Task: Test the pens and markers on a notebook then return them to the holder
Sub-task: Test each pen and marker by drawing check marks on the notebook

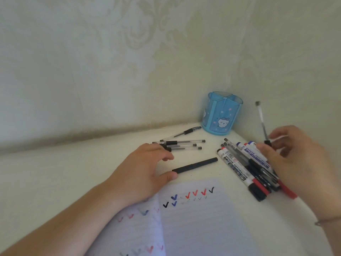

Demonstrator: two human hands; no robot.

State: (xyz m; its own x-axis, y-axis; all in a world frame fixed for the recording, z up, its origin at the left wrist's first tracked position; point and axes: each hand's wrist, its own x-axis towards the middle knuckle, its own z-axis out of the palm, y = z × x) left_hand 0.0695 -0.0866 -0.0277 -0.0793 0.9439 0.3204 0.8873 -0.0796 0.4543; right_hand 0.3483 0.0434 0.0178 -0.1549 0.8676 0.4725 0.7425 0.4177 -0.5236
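An open lined notebook (195, 224) with black, blue and red check marks lies at the front. A black pen (195, 165) lies just beyond it. My left hand (145, 169) arches over the table, its thumb tip touching the black pen's near end and its fingers above, gripping nothing. My right hand (297, 159) pinches the lower end of a clear gel pen (260, 119), which stands nearly upright. Under that hand lies a pile of whiteboard markers and pens (241, 163). The blue cat-print holder (221, 117) stands in the corner and looks empty.
Several clear capped pens (184, 145) lie side by side beyond my left hand. One black-grip pen (188, 131) lies near the wall. Patterned walls close off the white table at the back and right. A thin bracelet (326, 221) circles my right wrist.
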